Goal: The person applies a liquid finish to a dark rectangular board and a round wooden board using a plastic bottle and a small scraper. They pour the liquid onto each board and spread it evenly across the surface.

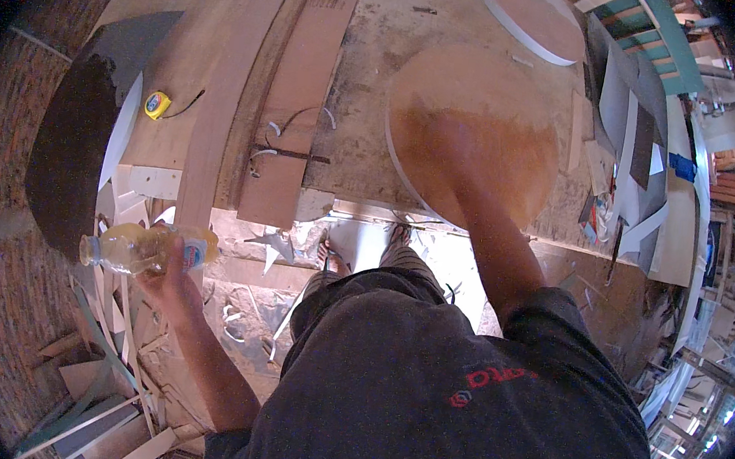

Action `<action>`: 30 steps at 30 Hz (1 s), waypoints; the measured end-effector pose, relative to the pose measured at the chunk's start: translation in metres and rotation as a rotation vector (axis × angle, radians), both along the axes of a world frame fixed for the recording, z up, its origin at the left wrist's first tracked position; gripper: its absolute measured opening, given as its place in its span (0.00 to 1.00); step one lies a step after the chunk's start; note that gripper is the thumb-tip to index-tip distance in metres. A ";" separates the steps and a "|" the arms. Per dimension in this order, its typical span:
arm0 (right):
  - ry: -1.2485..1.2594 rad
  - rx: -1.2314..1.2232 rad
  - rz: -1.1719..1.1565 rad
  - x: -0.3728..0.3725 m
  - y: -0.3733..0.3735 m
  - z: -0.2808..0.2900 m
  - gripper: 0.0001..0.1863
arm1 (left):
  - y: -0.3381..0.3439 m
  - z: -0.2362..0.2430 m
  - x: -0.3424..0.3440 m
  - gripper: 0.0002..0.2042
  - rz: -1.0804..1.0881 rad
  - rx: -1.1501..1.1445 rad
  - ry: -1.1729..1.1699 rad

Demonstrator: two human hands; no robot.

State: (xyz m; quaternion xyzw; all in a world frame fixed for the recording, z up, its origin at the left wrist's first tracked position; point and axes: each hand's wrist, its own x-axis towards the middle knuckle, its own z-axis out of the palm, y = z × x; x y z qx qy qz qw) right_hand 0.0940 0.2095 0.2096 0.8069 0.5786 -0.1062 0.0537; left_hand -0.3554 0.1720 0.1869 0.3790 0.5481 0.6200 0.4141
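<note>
My left hand (170,274) is wrapped round a clear plastic bottle (125,246) out to the left, beyond the table's near edge. The bottle lies almost level, its open mouth pointing left, and yellowish liquid shows inside. My right arm stretches forward over a round board (453,71) on the table. Low over the board, or touching it, is my right hand (453,145); motion smears its fingers, and whether it holds anything is unclear. A darker amber layer, wet-looking, covers the board's nearer part, while its far part is paler.
A yellow tape measure (157,105) and a dark sheet (83,105) lie at the left. Long wooden boards (297,90) run across the table beside curled white strips. Another round board (542,21) sits far right. Sheet offcuts (637,136) stand at the right; scraps (106,421) crowd the lower left.
</note>
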 end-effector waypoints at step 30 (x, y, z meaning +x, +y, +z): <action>0.759 0.311 -0.139 -0.005 -0.140 -0.082 0.18 | 0.026 0.004 0.010 0.32 -0.068 -0.028 0.114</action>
